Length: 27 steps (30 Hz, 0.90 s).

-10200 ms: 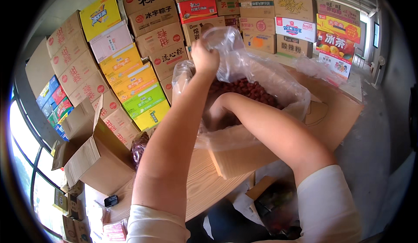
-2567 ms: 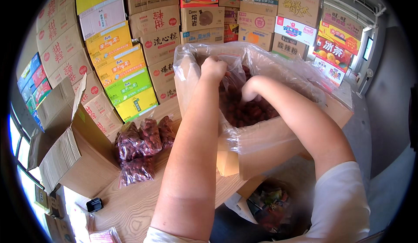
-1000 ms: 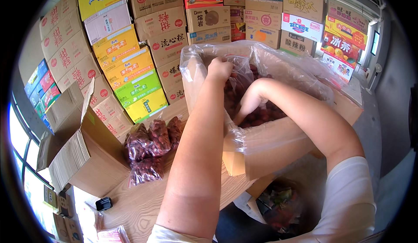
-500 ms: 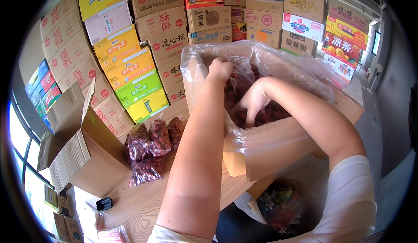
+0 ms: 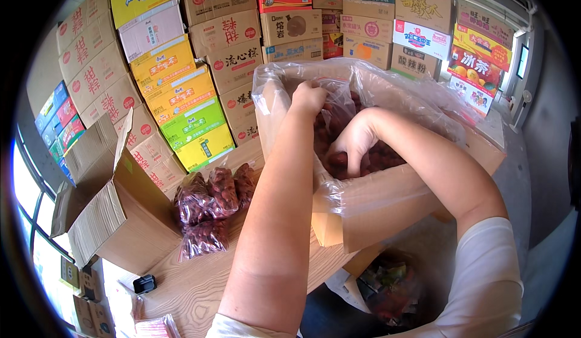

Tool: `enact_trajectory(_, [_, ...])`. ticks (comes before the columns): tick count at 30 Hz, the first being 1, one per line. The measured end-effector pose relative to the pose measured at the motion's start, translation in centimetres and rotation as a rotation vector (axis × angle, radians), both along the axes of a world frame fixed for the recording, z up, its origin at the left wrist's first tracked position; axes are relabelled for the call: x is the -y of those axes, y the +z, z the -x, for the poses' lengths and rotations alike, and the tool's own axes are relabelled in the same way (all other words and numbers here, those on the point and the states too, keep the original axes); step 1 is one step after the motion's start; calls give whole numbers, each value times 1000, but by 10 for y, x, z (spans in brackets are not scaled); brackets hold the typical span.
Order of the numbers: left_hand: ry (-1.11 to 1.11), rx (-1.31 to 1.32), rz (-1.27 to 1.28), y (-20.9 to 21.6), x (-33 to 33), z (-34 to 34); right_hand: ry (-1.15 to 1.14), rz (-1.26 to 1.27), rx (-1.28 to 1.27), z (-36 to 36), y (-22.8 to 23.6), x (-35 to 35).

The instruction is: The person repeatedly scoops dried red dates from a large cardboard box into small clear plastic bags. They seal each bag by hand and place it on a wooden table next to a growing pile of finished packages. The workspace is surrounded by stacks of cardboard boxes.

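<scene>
A large cardboard carton [image 5: 393, 202], lined with a clear plastic sheet [image 5: 270, 93], holds a mass of dark red dried dates [image 5: 384, 158]. My left hand [image 5: 309, 99] is closed at the carton's left side, pinching the edge of a clear plastic bag [image 5: 339, 96] that sits inside among the dates. Lower and to the right, my right hand [image 5: 358, 137] reaches down into the dates, fingers curled round some of them. A date shows by its thumb; the fingertips are hidden. Several filled bags of dates [image 5: 209, 196] lie on the table, left of my left forearm.
An open cardboard box [image 5: 124, 217] stands on the wooden table [image 5: 200, 289] at the left. Near it are a small black object [image 5: 144, 284] and flat plastic packaging [image 5: 158, 326]. Stacked cartons [image 5: 233, 65] line the back. Below the table is an open container with wrappers [image 5: 390, 292].
My right hand has shifted slightly right, its fingers more curled, and a date now shows by its thumb. My left hand stays at the bag's edge, almost unmoved.
</scene>
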<state>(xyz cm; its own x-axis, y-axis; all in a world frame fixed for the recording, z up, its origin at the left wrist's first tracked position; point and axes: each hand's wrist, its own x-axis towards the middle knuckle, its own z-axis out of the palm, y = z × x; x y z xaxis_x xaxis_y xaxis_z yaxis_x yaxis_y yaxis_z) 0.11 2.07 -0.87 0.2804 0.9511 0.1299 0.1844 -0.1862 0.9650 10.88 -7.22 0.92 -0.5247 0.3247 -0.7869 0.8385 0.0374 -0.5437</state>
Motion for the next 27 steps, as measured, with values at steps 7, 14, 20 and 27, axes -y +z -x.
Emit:
enact_trajectory(7, [-11,-15,9,3,6,1,29,-92,79,2,3,0])
enact_trajectory(14, [7,-13,-8,1,0,-1,-126,-172,-94,-9,16,-1])
enact_trajectory(20, [160,-87,-262,-13,-21,-3,-320,-345,-465,-42,46,1])
enact_trajectory(27, [46,-19,-168,-3,-3,-4,-713,-560,-945,-67,48,-22])
